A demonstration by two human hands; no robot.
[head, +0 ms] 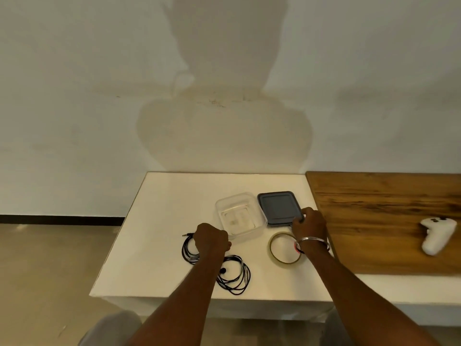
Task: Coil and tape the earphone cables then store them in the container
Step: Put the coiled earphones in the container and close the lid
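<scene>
As left hand [211, 239] curls, right hand [309, 222] pinches lid [278, 204].

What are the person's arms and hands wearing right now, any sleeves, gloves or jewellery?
Both forearms are bare to the frame edge: no sleeves, and no gloves on the left hand or right hand. The right wrist carries a thin silver bangle; a small red-and-dark band seems to sit beside it, too blurred to identify. The left wrist shows nothing worn.

A bare indoor room: plain white wall [74, 96], concrete floor [50, 258], white table [174, 196].
</scene>
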